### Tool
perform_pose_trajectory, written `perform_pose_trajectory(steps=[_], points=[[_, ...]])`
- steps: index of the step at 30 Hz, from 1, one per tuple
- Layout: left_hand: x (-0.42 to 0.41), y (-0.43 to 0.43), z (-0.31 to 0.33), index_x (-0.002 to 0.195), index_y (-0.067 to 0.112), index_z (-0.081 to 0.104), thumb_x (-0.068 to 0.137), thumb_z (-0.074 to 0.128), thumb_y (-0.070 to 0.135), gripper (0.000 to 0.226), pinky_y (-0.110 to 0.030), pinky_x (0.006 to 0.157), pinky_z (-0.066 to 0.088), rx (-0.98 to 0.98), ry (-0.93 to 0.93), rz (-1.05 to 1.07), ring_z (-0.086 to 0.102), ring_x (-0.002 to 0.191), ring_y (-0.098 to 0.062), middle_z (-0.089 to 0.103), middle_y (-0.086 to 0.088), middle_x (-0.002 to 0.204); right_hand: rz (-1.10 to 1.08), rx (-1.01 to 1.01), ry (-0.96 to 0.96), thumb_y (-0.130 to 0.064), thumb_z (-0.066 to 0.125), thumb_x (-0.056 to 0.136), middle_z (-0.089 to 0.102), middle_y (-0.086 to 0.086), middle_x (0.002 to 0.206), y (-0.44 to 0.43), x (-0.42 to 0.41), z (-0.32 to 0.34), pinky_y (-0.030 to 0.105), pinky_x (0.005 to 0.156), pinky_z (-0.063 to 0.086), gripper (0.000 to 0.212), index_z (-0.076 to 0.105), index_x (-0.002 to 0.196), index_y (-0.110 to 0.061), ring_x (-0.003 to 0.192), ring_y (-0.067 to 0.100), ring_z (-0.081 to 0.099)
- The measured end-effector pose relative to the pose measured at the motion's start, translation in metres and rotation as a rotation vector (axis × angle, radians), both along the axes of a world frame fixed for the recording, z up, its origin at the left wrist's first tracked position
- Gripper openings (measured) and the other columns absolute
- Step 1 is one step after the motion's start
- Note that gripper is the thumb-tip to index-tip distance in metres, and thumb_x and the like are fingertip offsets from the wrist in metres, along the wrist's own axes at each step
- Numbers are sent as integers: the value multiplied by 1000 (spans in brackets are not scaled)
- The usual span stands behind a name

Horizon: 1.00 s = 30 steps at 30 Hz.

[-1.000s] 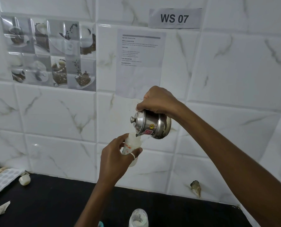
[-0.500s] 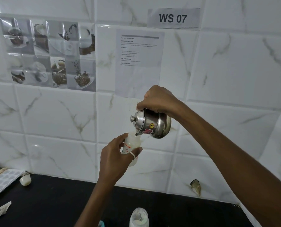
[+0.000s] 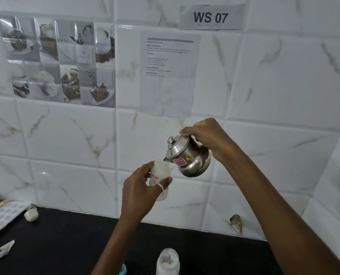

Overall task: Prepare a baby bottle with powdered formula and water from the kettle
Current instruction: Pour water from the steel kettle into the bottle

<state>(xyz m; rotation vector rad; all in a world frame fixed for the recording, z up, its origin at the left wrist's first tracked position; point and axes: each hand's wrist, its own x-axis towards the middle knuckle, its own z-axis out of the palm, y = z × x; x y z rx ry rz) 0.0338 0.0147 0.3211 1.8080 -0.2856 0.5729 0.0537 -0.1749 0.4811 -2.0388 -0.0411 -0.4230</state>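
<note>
Head view. Holding up a small translucent white plastic baby bottle with orange print (image 3: 159,176) in the left hand (image 3: 139,188), with fingers (image 3: 164,181) and thumb curled round its middle, well above the black surface (image 3: 56,245) and in front of the white tiled wall.

Tipping a small round stainless-steel kettle with a knobbed lid (image 3: 189,157) in the right hand (image 3: 207,135), fingers clamped on its handle side and the spout right at the bottle's open mouth. No telling of any water stream at this size.

Judged as the water step under way. Whitish low in the held bottle, perhaps powder already in; cannot tell for certain.

Probably left to do: finishing the pour, setting the kettle down, closing the bottle, shaking.

At the near edge, a clear container of white powder (image 3: 167,262). Far left on the surface, a small white cap-like piece (image 3: 31,214), well apart from the bottle.
</note>
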Motion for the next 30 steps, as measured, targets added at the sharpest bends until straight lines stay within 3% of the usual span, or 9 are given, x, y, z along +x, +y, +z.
perform_pose_trajectory(steps=[5,11,13,18,23,26,30], points=[[1,-6,-5,136,23,64,76,87,43,67,-14,87,46,-17,28,-2,66,106,-6,69,11,120,-72,324,1,-25,82,78,35,10,71,-13,-17,-36,27,56,31,32,54,73,-11,58,17,35],[-1,-15,-8,134,23,65,77,89,37,63,-19,94,50,-33,64,-33,66,104,0,68,15,111,-204,634,28,-30,83,79,34,-3,59,-27,-24,-81,29,57,31,33,56,72,-13,57,16,33],[-1,-18,-9,133,23,66,78,88,36,61,-17,92,49,-22,70,-44,66,103,0,68,16,110,-232,707,14,-29,84,81,36,-6,56,-31,-25,-90,29,59,33,34,59,63,-13,59,16,34],[-1,-25,-17,134,23,65,80,87,34,59,-8,86,43,5,92,-66,59,98,13,64,24,104,-296,765,-29,-28,83,81,37,-10,45,-45,-22,-108,31,60,32,45,49,53,-15,56,16,35],[-2,-31,-32,134,23,63,81,86,33,59,-13,90,44,25,129,-89,58,97,13,63,23,108,-310,780,-16,-27,82,83,37,-9,49,-58,-18,-137,33,62,36,32,58,73,-8,59,16,37],[-3,-34,-46,123,35,60,80,87,30,51,-4,85,41,27,166,-103,60,95,20,62,32,104,-319,792,8,-26,80,84,40,-8,51,-66,-18,-165,35,65,39,29,60,75,-8,61,16,40],[-3,-37,-66,120,40,59,79,88,29,51,-4,87,42,22,213,-103,58,101,24,65,32,106,-350,824,37,-25,81,81,44,8,66,-77,-16,-211,35,67,39,24,65,79,-6,70,23,44]])
